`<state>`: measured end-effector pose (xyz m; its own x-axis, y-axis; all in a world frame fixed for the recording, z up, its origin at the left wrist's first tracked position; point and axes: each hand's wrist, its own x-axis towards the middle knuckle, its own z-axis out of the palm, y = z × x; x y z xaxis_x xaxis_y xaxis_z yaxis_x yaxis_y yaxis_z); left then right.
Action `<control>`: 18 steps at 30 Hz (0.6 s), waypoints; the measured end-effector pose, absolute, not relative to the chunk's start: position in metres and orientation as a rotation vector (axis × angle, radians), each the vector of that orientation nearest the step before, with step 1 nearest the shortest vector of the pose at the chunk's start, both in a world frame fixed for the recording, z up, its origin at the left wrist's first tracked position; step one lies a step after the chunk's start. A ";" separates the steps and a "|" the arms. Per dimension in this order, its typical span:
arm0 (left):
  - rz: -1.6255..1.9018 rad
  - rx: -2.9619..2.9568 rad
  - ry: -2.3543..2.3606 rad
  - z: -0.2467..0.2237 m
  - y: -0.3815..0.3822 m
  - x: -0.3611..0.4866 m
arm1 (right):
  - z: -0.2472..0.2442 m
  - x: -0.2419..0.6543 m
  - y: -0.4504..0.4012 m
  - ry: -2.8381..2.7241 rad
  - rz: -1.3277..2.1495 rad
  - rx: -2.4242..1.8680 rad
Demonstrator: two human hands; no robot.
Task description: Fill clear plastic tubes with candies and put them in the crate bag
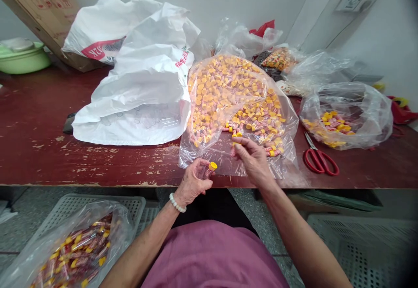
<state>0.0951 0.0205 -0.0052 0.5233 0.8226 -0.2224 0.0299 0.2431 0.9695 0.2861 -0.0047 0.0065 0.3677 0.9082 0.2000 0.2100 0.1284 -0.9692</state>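
My left hand (198, 178), with a beaded bracelet at the wrist, is closed around a small pink-patterned tube with a yellow cap (213, 166), cap pointing up and to the right. Thumb and forefinger of my right hand (250, 155) pinch another yellow-capped tube (234, 148) at the mouth of a large clear plastic bag (289, 135). Many more yellow-capped tubes (225, 87) fill that bag, which lies on the dark red table (143, 166). My fingers partly hide both held tubes.
A big white sack (130, 87) stands left of the clear bag. Red-handled scissors (321, 161) lie to the right, near a smaller clear bag (375, 118) with some capped tubes. At lower left, an open bag (75, 253) of tubes rests on a white crate (94, 198).
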 end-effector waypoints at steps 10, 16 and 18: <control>0.650 1.326 0.852 -0.005 0.016 0.101 | 0.006 0.232 -0.027 -1.189 0.697 -1.228; 0.643 1.353 0.894 -0.001 0.018 0.097 | 0.019 0.249 -0.028 -1.397 0.640 -1.281; 0.670 1.446 0.907 0.002 0.019 0.096 | 0.025 0.253 -0.017 -1.289 0.592 -1.295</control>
<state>0.0964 0.0189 0.0019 0.5237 0.8442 -0.1146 0.1384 0.0485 0.9892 0.2534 -0.0174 0.0252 0.2680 0.8970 0.3516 0.3178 0.2622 -0.9112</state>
